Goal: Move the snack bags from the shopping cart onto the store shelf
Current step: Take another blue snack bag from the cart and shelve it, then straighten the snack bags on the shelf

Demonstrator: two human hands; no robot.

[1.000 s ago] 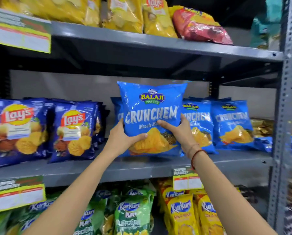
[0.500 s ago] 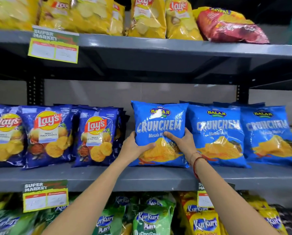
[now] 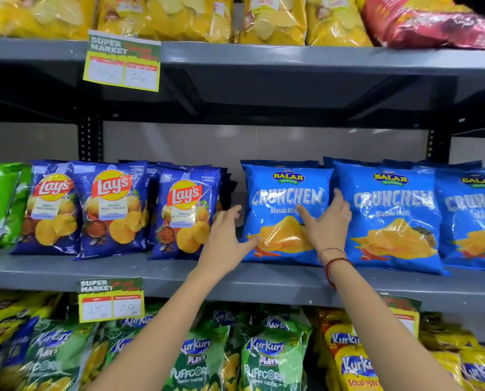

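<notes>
Crunchem bag [image 3: 285,213] standing upright on the middle shelf [image 3: 162,273], hands loosening.

Right hand [image 3: 324,221] resting flat at its 3 o'clock edge; left hand [image 3: 226,244] splaying open at 8 o'clock (thumb brushing it), neither gripping.

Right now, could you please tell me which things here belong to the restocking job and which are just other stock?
Job: Crunchem bag, left hand, right hand, middle shelf.
Other stock: Lay's bags, Kurkure bags, yellow bags, price tags.
</notes>
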